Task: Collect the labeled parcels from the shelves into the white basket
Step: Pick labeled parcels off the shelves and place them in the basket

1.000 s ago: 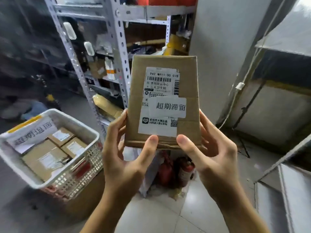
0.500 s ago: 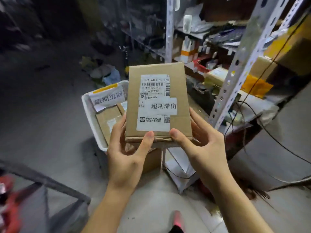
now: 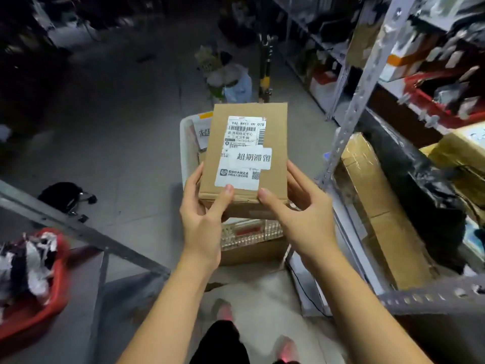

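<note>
I hold a small brown cardboard parcel (image 3: 273, 137) with a white shipping label and a white sticker of printed characters. My left hand (image 3: 203, 214) grips its lower left corner, thumb on the front face. My right hand (image 3: 299, 206) grips its lower right corner the same way. The parcel hangs right above the white basket (image 3: 186, 151), which stands on a cardboard box on the floor and is mostly hidden behind the parcel; only its left rim, a paper sign and part of its perforated front wall show.
A metal shelf rack (image 3: 354, 111) with parcels and a red bin rises at right. A large taped carton (image 3: 378, 206) lies on its low shelf. A red bin of bagged items (image 3: 34, 282) sits at lower left behind a grey rail. Bare floor lies ahead.
The view has swung left from the shelves. The basket, first off to the left, now lies directly beneath the parcel. Both hands keep the same grip.
</note>
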